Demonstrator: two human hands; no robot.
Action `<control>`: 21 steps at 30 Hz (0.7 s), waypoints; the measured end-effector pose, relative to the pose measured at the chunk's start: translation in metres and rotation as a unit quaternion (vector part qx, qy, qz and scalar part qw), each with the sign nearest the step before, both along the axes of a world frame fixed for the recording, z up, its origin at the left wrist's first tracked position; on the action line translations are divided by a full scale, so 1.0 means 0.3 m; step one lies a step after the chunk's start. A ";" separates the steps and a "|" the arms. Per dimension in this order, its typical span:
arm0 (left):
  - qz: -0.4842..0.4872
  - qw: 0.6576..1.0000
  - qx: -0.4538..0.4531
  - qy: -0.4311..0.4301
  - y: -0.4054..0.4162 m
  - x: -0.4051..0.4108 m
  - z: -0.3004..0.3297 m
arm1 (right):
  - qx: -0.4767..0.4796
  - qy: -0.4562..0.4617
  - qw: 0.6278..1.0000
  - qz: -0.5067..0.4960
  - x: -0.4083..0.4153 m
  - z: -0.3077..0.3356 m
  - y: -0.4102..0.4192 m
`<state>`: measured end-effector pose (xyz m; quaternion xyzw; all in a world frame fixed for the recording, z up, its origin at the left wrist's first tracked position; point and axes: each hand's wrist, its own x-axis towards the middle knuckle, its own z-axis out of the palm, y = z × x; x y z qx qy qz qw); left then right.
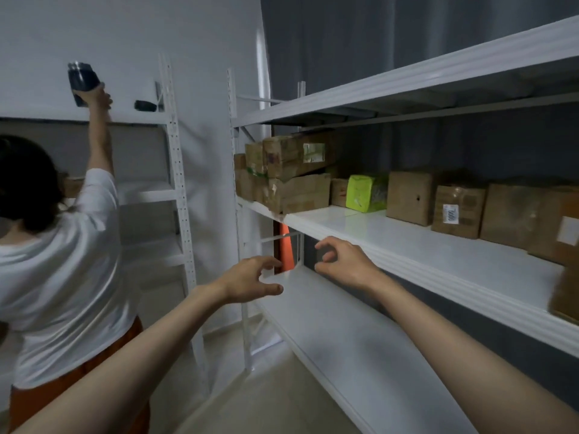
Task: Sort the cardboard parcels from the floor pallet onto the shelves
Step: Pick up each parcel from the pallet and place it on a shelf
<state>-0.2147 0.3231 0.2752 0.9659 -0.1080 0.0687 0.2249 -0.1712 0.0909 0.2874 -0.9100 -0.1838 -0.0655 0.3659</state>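
Both my arms reach forward toward the white shelving unit (407, 245) on the right. My left hand (250, 281) hovers below the middle shelf with loosely curled fingers and holds nothing. My right hand (340, 258) hangs just under that shelf's front edge, fingers also loosely curled and empty. On the middle shelf stand several cardboard parcels: a stack (291, 170) at the left end, a lime-green packet (365, 192), and brown boxes (459, 211) running to the right. The floor pallet is out of view.
A person in a white shirt (62, 277) stands close on my left, lifting a dark object (82, 81) to the top of another white rack (175, 170). An orange cone (286, 249) shows behind the shelving. A lower shelf (344, 339) lies under my hands.
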 end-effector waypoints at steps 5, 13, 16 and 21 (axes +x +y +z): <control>0.038 0.996 -0.072 -0.044 0.054 0.259 0.034 | 0.050 0.009 0.999 -0.011 0.271 0.047 0.008; 0.102 0.979 -0.158 -0.075 0.135 0.578 0.015 | 0.069 0.020 0.997 -0.010 0.551 0.040 0.123; 0.103 0.971 -0.192 -0.100 0.161 0.717 0.037 | 0.088 0.018 0.996 -0.017 0.657 0.056 0.172; 0.076 0.960 -0.218 -0.159 0.202 0.961 0.103 | 0.112 0.021 0.993 -0.034 0.840 0.075 0.252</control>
